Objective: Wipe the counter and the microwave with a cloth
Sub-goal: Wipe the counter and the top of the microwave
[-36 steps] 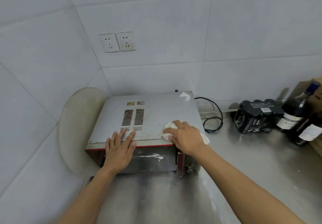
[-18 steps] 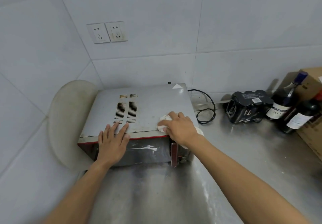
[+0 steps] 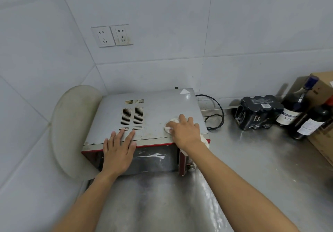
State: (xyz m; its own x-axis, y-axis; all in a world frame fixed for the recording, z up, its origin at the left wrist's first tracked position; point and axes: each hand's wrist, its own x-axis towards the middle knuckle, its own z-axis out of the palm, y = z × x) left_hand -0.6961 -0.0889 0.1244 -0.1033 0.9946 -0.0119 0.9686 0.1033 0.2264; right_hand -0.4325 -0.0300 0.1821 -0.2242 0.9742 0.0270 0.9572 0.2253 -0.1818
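Note:
A grey microwave [image 3: 162,105] with vent slots and a red front rim stands in the corner of the steel counter [image 3: 252,168]. My right hand [image 3: 185,130] lies on its top near the front right edge, pressing a white cloth [image 3: 170,124] against the metal; the cloth pokes out beyond the fingers and under the wrist. My left hand [image 3: 119,148] rests flat on the front left edge of the top, fingers straight, just below the vents.
A round pale board [image 3: 72,129] leans against the wall left of the microwave. A black cable [image 3: 216,116] loops behind its right side. A black pack of cans [image 3: 257,112], dark bottles [image 3: 295,112] and a cardboard box [image 3: 322,141] stand at the right.
My right hand with the cloth has shifted a little across the right part of the microwave top. The left hand stays in place. The camera view has swayed.

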